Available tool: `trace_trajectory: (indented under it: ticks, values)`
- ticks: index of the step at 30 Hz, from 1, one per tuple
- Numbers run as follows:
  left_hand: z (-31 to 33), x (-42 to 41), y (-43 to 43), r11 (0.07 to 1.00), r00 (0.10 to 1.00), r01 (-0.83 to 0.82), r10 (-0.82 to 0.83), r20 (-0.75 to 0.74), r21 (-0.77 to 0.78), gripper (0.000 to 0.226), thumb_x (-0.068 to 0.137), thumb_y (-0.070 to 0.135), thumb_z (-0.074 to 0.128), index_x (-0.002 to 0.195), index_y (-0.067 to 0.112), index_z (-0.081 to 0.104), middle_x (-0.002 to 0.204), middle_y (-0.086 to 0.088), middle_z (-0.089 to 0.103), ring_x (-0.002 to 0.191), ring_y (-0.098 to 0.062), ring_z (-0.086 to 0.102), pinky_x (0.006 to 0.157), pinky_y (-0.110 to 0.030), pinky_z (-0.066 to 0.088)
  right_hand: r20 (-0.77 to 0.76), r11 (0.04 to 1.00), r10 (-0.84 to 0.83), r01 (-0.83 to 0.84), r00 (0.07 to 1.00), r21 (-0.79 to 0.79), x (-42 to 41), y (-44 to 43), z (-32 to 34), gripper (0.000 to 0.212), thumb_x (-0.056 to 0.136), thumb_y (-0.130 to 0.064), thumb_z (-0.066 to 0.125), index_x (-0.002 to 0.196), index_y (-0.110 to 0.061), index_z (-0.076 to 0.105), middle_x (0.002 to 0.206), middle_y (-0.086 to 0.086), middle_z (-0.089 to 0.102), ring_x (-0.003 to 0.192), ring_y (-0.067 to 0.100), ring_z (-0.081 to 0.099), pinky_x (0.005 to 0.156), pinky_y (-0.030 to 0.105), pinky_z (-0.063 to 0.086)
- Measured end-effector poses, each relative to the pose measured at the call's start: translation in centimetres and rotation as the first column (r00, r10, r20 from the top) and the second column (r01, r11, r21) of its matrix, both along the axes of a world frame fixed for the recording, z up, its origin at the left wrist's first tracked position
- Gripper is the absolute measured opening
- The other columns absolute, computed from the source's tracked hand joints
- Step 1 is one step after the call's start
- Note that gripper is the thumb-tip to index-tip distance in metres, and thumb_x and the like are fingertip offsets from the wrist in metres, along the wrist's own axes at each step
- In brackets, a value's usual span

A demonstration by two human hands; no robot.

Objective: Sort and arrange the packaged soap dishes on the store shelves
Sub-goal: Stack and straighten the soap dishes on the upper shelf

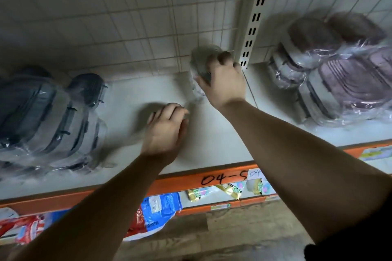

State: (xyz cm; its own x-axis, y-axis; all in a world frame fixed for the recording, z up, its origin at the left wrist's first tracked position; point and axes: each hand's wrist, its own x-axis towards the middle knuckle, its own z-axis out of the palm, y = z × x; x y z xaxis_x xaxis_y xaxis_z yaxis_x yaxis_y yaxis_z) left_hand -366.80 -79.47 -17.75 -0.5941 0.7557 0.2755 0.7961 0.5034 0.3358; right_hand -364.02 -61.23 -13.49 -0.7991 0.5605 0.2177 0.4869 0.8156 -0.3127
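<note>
I look down on a white shelf (212,144) with an orange front edge. On its left side lies a big pile of gray soap dishes (42,116) in clear wrap. On its right side lies a pile of purple soap dishes (339,78), wrapped too. A white post (254,21) with slots stands at the back between the piles. My right hand (224,82) is near the foot of the post, fingers curled around one gray wrapped soap dish (199,61) by the back wall. My left hand (165,129) is over the bare middle of the shelf with bent fingers. It is too blurry to tell if it holds anything.
</note>
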Motion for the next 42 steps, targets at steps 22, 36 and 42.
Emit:
trace_trajectory:
  ticks: [22, 36, 42]
  values:
    - [1.2, 1.4, 8.1, 0.943, 0.952, -0.305, 0.307, -0.004, -0.133, 0.052, 0.088, 0.058, 0.060, 0.111, 0.012, 0.056, 0.123, -0.010, 0.046, 0.106, -0.035, 0.055, 0.083, -0.041, 0.047, -0.274, 0.998, -0.059, 0.057, 0.960, -0.016, 12.8, 4.0, -2.7, 0.045, 0.086, -0.044, 0.052, 0.107, -0.006, 0.060, 0.111, 0.017, 0.057, 0.093, 0.039, 0.054, 0.086, 0.044, 0.041]
    - [5.6, 10.3, -2.5, 0.975, 0.983, -0.175, 0.181, 0.037, -0.135, 0.075, 0.073, 0.048, 0.045, 0.119, -0.007, 0.066, 0.124, -0.031, 0.061, 0.105, -0.047, 0.061, 0.092, -0.051, 0.052, -0.312, 0.984, -0.024, -0.033, 0.950, -0.175, 21.3, -4.1, 2.3, 0.040, 0.088, -0.041, 0.055, 0.109, -0.007, 0.059, 0.115, 0.015, 0.055, 0.098, 0.035, 0.052, 0.087, 0.045, 0.045]
    - [11.5, 15.1, -7.8, 0.973, 0.975, -0.194, 0.205, 0.085, -0.123, 0.076, 0.079, 0.045, 0.042, 0.129, -0.010, 0.057, 0.134, -0.028, 0.056, 0.118, -0.044, 0.055, 0.105, -0.045, 0.043, -0.366, 0.980, 0.009, -0.081, 0.930, -0.182, 26.0, -7.6, 8.1, 0.039, 0.087, -0.038, 0.056, 0.108, -0.005, 0.061, 0.118, 0.013, 0.055, 0.097, 0.034, 0.054, 0.087, 0.044, 0.045]
